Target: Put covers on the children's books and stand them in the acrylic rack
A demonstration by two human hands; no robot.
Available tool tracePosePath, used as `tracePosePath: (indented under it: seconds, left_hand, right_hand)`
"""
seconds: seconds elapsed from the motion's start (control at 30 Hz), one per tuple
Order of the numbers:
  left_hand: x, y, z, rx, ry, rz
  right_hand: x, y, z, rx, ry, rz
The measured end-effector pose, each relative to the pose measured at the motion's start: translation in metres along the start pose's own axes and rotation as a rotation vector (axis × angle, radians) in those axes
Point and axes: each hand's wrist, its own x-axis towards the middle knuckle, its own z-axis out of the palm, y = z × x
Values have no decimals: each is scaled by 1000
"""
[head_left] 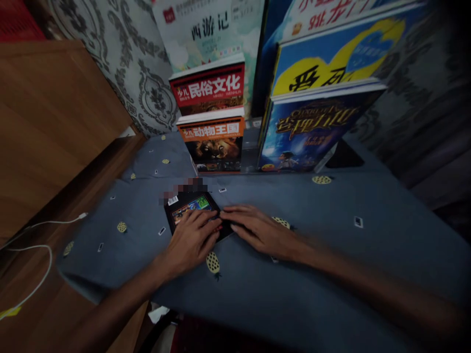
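A dark book [198,202] with a colourful picture and a white barcode label lies flat on the blue-grey cloth [312,294]. Resting across its lower part is my left hand [195,233], palm down with the fingers stretched out. From the right, my right hand [257,229] reaches the book's right edge, its fingers extended and close together. Its fingertips are next to those of the left hand, over the book's corner. Neither hand visibly grips the book, though the undersides of the fingers are hidden.
Behind the hands stand an orange-banded lion book [215,147], a red-banded book [209,90] and a dark blue book [294,135]. Taller books [209,34] rise behind them. A wooden panel [55,113] and a white cable [47,264] are at the left.
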Motion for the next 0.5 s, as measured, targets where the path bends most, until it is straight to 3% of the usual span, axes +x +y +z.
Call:
tracePosePath:
  seconds: [0.1,0.3,0.5]
  left_hand:
    - [9,-21,-1,-45,38,-14]
    - [39,-67,8,195,48,-141]
    - [52,-89,10,250,33,-148]
  right_hand:
    - [-1,-4,1,-56,5,-49]
    - [10,-9,0,-94,48,-113]
    - [44,-1,13,-221,2,-104]
